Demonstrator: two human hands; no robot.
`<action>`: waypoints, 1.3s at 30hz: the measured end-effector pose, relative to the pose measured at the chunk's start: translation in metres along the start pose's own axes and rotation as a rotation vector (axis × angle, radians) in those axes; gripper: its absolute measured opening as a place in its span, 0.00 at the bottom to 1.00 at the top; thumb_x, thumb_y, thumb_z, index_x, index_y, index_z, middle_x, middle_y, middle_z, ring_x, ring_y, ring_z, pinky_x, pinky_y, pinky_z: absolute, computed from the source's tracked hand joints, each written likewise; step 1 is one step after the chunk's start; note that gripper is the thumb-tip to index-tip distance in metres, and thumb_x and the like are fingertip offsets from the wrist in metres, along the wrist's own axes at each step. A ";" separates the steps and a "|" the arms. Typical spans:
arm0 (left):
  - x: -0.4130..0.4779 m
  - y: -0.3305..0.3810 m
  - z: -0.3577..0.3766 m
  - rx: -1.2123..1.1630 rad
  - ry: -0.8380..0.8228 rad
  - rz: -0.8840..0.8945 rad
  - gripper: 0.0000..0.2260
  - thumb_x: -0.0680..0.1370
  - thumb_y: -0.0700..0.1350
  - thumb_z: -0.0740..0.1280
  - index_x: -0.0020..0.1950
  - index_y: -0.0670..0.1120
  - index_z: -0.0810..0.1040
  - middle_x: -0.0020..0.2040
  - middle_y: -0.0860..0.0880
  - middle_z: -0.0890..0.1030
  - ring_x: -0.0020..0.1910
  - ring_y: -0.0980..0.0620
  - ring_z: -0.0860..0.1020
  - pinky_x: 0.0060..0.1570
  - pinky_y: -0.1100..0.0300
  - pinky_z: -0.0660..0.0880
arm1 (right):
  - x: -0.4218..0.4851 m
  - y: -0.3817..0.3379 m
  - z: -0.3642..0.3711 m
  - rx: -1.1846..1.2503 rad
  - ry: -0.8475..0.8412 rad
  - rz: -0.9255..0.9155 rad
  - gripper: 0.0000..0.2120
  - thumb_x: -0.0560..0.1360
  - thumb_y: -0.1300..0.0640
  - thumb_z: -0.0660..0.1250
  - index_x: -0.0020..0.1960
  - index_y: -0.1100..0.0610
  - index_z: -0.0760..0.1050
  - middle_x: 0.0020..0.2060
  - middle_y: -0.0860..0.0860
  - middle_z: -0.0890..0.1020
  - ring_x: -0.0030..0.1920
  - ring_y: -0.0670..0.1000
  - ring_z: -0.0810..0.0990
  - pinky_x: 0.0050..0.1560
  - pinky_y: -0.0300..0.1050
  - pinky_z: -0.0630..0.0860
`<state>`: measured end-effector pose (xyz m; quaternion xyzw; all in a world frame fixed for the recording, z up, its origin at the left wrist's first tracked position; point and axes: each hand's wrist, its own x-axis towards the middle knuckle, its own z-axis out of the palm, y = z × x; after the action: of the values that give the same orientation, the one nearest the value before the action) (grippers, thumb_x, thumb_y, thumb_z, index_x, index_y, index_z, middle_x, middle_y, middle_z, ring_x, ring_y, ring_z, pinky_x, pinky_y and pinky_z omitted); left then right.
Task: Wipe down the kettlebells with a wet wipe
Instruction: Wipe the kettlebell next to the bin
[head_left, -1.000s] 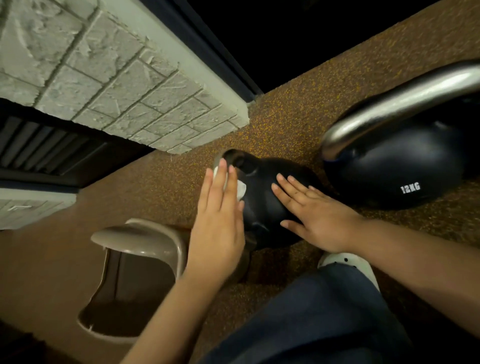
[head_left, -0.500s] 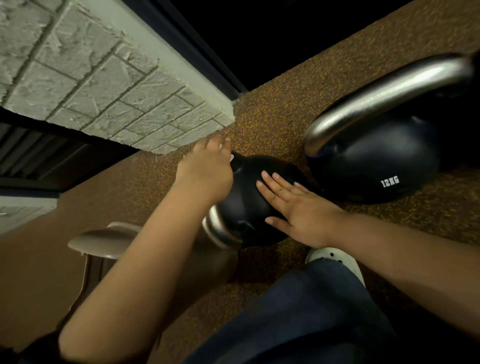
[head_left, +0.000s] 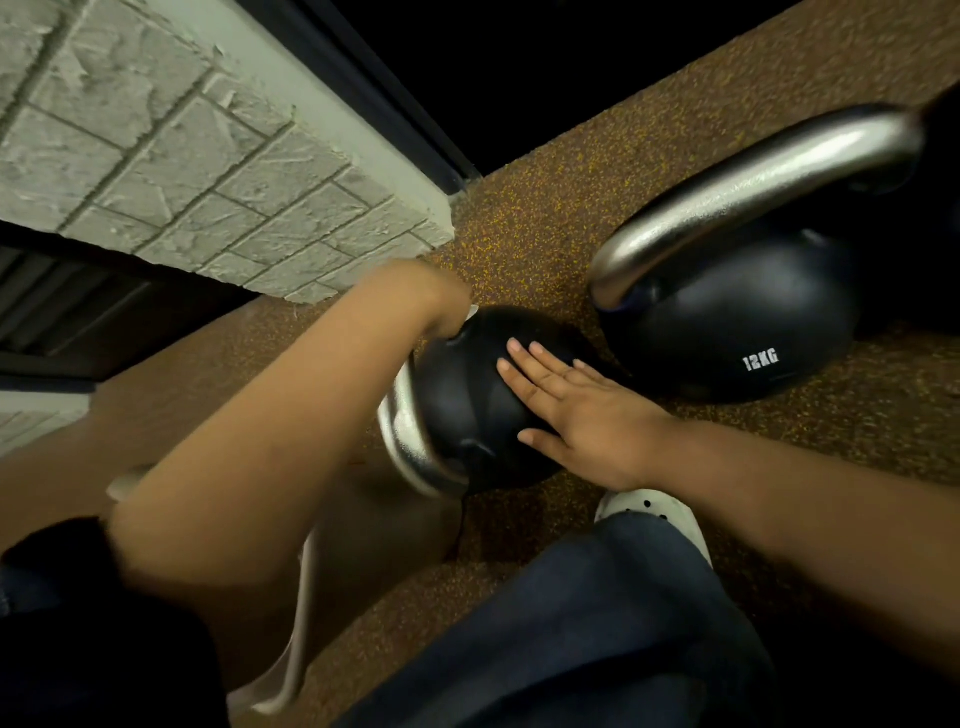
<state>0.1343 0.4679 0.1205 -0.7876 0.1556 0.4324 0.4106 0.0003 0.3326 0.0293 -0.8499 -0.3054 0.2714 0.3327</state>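
While the right hand's fingers (head_left: 524, 358) lie flat and slightly spread on the small kettlebell (head_left: 467, 395) to brace it on its side, the left hand (head_left: 434, 301) reaches over the far end. Its fingers are hidden; a white scrap of wet wipe (head_left: 471, 313) peeks out there, so likely pressed on it. Kettlebell rests on the speckled floor (head_left: 545, 218), chrome handle (head_left: 402, 441) toward the person, near the 12KG kettlebell (head_left: 737, 332).

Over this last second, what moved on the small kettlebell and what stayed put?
The left hand carried the wet wipe from the near side of the small kettlebell over to its far side, and now only a white corner shows. The right hand stayed flat on the ball, steadying it. The 12KG kettlebell beside it did not move.
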 end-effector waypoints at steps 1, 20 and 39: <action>-0.003 0.001 0.004 -0.012 0.062 -0.014 0.24 0.79 0.46 0.61 0.74 0.46 0.61 0.72 0.44 0.66 0.69 0.42 0.68 0.64 0.49 0.69 | 0.000 0.000 0.000 -0.002 0.000 -0.003 0.31 0.81 0.44 0.49 0.75 0.47 0.34 0.69 0.40 0.29 0.72 0.42 0.31 0.74 0.46 0.40; -0.110 0.073 0.116 -0.898 0.924 -0.209 0.26 0.80 0.46 0.52 0.76 0.40 0.50 0.77 0.38 0.49 0.75 0.42 0.50 0.72 0.58 0.44 | 0.000 -0.001 0.001 -0.025 -0.017 0.008 0.32 0.80 0.43 0.49 0.75 0.47 0.32 0.69 0.41 0.27 0.71 0.42 0.30 0.74 0.46 0.40; -0.052 0.015 0.024 -0.222 0.270 -0.210 0.28 0.80 0.44 0.51 0.78 0.47 0.42 0.78 0.49 0.48 0.76 0.44 0.52 0.71 0.49 0.57 | 0.001 0.002 -0.002 -0.006 -0.033 0.000 0.31 0.81 0.44 0.48 0.75 0.46 0.32 0.69 0.40 0.28 0.71 0.41 0.31 0.75 0.47 0.40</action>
<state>0.0818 0.4718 0.1476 -0.8906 0.0775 0.2923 0.3396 0.0026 0.3318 0.0289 -0.8463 -0.3117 0.2844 0.3251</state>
